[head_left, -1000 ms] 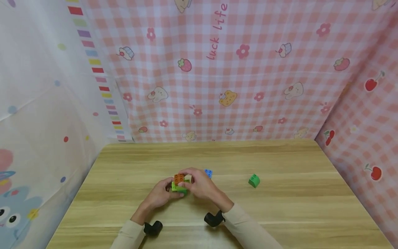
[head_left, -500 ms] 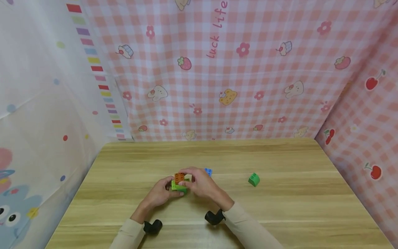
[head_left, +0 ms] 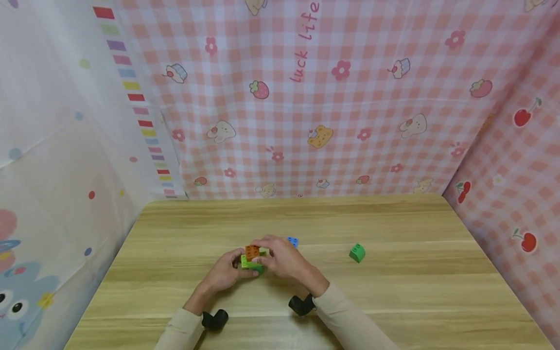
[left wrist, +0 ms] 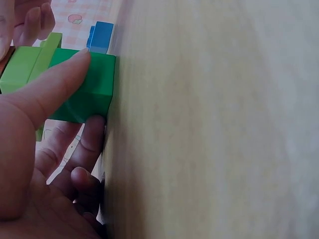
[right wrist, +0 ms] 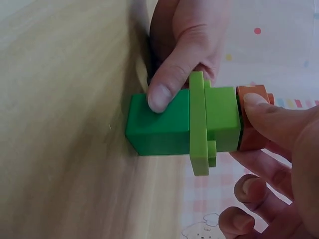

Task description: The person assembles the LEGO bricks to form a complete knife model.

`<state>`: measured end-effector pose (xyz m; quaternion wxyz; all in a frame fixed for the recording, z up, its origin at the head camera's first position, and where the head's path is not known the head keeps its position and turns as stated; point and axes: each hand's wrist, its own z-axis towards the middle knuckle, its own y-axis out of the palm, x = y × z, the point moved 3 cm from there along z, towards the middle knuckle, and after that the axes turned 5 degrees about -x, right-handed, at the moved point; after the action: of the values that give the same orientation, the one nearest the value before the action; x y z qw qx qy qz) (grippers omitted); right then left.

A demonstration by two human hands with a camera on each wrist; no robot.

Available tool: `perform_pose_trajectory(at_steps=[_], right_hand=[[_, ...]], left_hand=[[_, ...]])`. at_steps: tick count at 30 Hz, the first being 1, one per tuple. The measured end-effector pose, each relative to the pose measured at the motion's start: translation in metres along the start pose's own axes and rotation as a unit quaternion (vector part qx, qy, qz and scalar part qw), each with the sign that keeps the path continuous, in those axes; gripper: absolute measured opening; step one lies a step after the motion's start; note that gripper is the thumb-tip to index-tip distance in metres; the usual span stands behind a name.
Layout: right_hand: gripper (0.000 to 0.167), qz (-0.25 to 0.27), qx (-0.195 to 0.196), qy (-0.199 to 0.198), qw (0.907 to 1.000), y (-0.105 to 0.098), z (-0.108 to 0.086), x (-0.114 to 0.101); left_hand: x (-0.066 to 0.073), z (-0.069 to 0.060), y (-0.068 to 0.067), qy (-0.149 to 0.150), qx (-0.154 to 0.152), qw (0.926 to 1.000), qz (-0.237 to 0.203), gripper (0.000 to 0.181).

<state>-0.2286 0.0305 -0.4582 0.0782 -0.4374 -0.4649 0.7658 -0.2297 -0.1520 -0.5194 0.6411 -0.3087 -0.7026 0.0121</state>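
Observation:
A small stack of toy building bricks stands on the table between both hands. At its base is a dark green block (right wrist: pixel 162 132), which my left hand (head_left: pixel 224 272) grips with the thumb on one side and fingers on the other. Above it come a wider lime green plate (right wrist: pixel 199 139) and a lime green brick (right wrist: pixel 223 114). On top sits an orange-brown brick (right wrist: pixel 250 141), pinched between the thumb and fingers of my right hand (head_left: pixel 284 258). A thin dark line shows between the orange-brown and lime bricks; I cannot tell whether they are fully joined.
A blue brick (head_left: pixel 293 241) lies just behind my right hand, partly hidden by it. Farther right on the wooden table (head_left: pixel 393 301) is a green brick with a rounded side (head_left: pixel 357 253). A pink checked cloth (head_left: pixel 306 112) hangs behind the table.

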Motion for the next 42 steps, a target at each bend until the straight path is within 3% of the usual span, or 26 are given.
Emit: perform_pose_trajectory(at_steps=[8,15,27,33,36,42], right_hand=[[0.041,-0.083,-0.004,-0.004,0.9965,-0.001,-0.001,-0.006],[0.041,-0.106,0.013,-0.008,0.9942,0.000,-0.002,-0.006],[0.042,-0.019,-0.019,0.040,0.9988,0.000,0.003,-0.002],[0.046,0.079,-0.034,0.055,0.9948,-0.006,-0.003,0.006],[0.048,0.127,0.000,0.070,0.9894,-0.014,-0.008,0.015],[0.050,0.154,0.106,0.125,0.9744,-0.025,-0.018,0.044]], left_hand=[[0.001,0.000,0.000,0.002,-0.001,1.0000,0.004,0.040],[0.000,0.000,0.000,0.006,-0.005,0.9999,0.008,0.040],[0.000,0.001,-0.001,0.010,-0.008,0.9999,0.006,0.041],[0.000,-0.001,0.000,0.006,-0.011,0.9999,0.001,0.042],[0.000,-0.001,0.001,0.002,-0.010,0.9999,0.002,0.045],[-0.001,0.000,0.000,-0.004,0.000,0.9999,0.014,0.043]])
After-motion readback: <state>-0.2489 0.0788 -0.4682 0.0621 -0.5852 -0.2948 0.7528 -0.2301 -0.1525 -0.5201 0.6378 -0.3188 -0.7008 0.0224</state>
